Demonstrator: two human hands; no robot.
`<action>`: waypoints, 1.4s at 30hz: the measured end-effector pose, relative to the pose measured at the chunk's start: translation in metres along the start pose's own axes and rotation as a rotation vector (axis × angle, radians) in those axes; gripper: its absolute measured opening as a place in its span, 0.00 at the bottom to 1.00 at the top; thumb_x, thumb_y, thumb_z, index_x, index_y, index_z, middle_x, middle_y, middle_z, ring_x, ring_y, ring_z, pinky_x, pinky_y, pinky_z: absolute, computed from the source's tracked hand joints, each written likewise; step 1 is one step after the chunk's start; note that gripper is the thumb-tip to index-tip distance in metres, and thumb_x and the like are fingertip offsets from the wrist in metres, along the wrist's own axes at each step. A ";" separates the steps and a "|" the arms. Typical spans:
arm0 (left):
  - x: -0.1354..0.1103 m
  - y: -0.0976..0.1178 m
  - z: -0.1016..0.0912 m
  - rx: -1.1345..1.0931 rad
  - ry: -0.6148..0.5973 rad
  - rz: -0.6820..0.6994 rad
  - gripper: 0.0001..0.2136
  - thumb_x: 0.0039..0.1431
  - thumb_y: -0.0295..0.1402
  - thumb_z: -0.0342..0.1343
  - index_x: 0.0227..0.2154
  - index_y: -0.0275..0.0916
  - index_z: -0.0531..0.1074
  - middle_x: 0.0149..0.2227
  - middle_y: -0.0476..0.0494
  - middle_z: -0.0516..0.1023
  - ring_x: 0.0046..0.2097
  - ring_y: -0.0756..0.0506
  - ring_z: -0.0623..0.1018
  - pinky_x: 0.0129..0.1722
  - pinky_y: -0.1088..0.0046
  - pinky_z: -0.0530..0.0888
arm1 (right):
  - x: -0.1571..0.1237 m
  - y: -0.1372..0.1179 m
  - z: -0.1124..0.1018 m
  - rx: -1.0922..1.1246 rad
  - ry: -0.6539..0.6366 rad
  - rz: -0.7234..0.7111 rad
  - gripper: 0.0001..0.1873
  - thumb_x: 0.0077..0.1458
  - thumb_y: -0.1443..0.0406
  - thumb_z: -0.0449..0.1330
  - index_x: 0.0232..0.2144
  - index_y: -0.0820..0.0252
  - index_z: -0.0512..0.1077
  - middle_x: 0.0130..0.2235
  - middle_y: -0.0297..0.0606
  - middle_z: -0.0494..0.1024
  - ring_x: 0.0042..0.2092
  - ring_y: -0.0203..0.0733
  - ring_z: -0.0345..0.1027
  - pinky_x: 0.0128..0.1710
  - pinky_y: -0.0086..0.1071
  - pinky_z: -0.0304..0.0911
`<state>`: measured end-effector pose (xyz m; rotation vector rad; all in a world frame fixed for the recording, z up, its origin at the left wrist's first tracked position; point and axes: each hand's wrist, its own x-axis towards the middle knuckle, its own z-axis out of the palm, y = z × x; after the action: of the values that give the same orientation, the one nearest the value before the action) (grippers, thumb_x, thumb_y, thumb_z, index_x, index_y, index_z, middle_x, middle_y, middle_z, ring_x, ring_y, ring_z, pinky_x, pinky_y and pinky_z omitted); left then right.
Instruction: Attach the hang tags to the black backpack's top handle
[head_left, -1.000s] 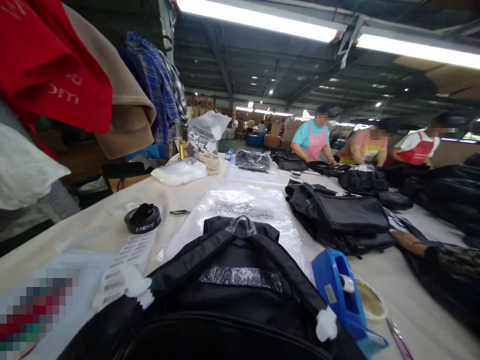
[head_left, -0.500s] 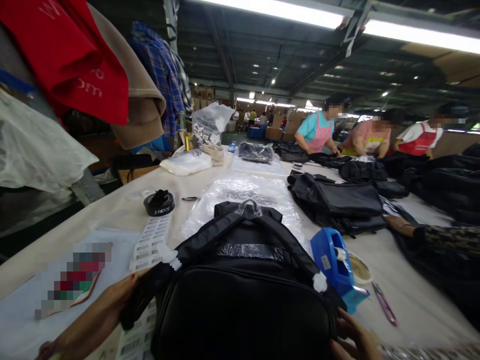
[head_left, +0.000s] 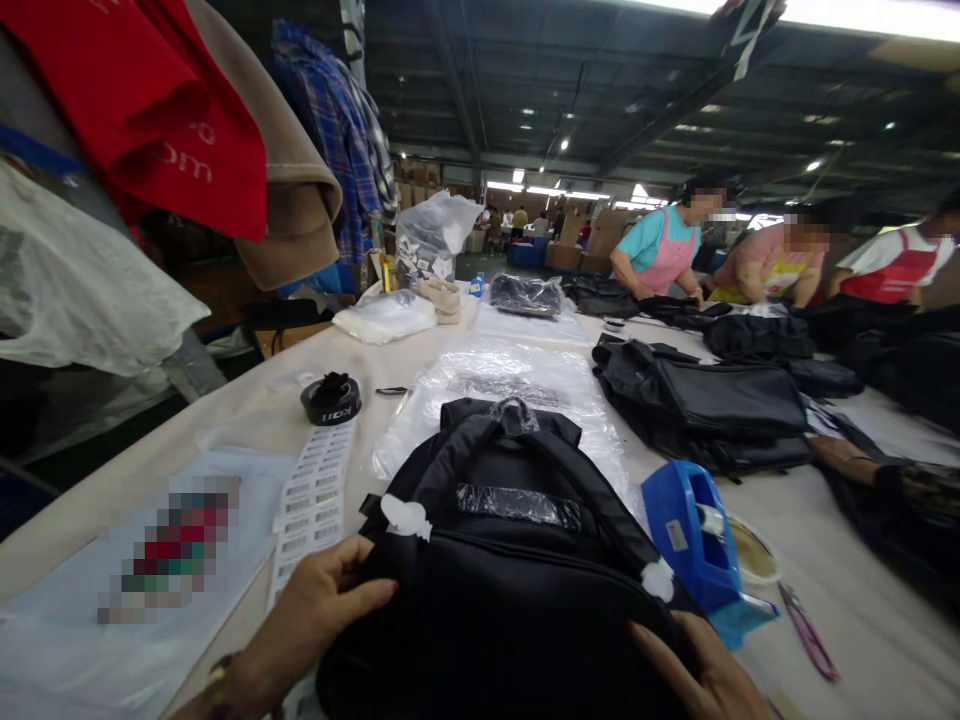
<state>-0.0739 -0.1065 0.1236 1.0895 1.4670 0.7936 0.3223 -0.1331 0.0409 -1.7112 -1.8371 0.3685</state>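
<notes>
Left hand, mostly hidden by the black backpack half a second ago, now half-closes on its side, thumb in front; the right hand, loosely curled, holds the opposite side. Tabletop underneath, blue tape dispenser just beside.

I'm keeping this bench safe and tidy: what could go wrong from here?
The blue dispenser stands close to the black backpack; shifting the bag right might knock it. The left hand is close to the strip of barcode labels and could crease or drag it. The pink-handled scissors lie right of the dispenser; the right hand could get nicked reaching there.
</notes>
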 end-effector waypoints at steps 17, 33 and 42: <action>0.038 0.006 -0.005 0.365 -0.079 0.137 0.32 0.35 0.37 0.66 0.49 0.42 0.66 0.49 0.48 0.74 0.53 0.38 0.69 0.57 0.63 0.62 | 0.034 -0.032 0.002 0.147 -0.202 0.297 0.30 0.38 0.41 0.60 0.37 0.54 0.73 0.34 0.35 0.79 0.36 0.46 0.73 0.33 0.33 0.70; 0.028 -0.035 0.014 0.805 0.386 0.540 0.23 0.52 0.42 0.54 0.50 0.40 0.65 0.51 0.37 0.69 0.53 0.36 0.68 0.53 0.50 0.66 | 0.042 -0.029 0.049 -0.405 0.042 -0.051 0.23 0.58 0.50 0.46 0.42 0.57 0.70 0.39 0.45 0.76 0.37 0.52 0.73 0.31 0.41 0.67; 0.004 -0.027 0.032 1.016 0.501 0.659 0.22 0.56 0.40 0.51 0.53 0.40 0.61 0.45 0.38 0.73 0.45 0.39 0.75 0.41 0.63 0.76 | 0.050 -0.084 0.068 -0.218 -0.210 -0.819 0.33 0.52 0.75 0.45 0.60 0.54 0.56 0.61 0.37 0.58 0.63 0.42 0.49 0.57 0.39 0.58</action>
<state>-0.0486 -0.1150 0.0911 2.3491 2.0337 0.7920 0.2149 -0.0824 0.0473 -0.9189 -2.6093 0.0004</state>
